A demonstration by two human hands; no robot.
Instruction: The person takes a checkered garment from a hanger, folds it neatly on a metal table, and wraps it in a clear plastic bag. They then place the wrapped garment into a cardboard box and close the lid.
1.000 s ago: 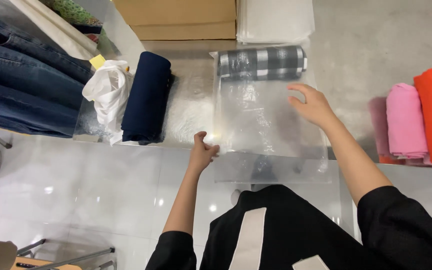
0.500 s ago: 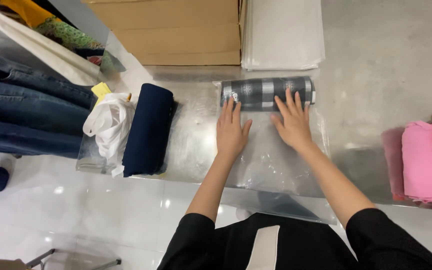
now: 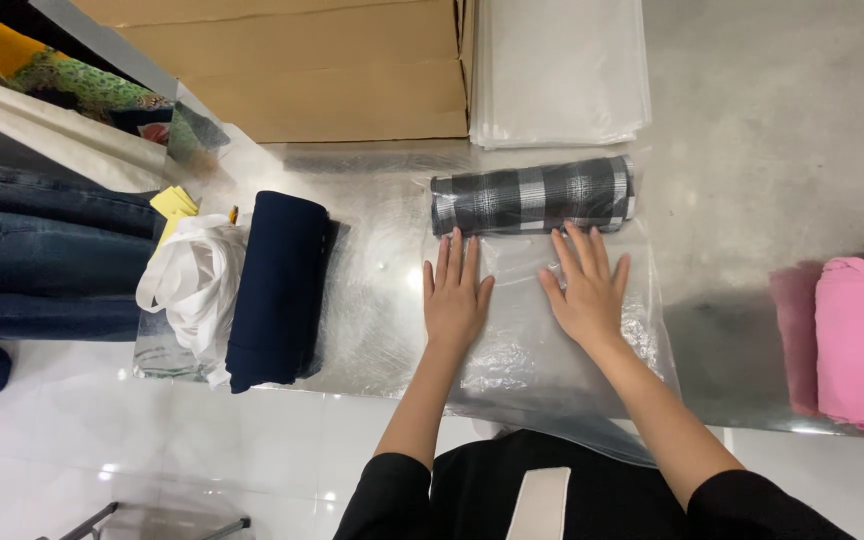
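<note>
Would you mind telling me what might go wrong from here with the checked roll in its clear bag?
1. The left hand and right hand press flat on the clear plastic bag; the rolled grey-and-white checked cloth inside could loosen, since neither grips it.
2. The bag's near end overhangs the shiny metal table, so it may slip off.
3. The thin film is already creased and could perhaps tear.

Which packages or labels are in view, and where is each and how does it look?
Clear bag: under both hands, flat, holding plaid roll.
Cardboard box: top centre, brown.
Bag stack: top, right of box, clear, flat.
Yellow tags: left, beside jeans.
</note>
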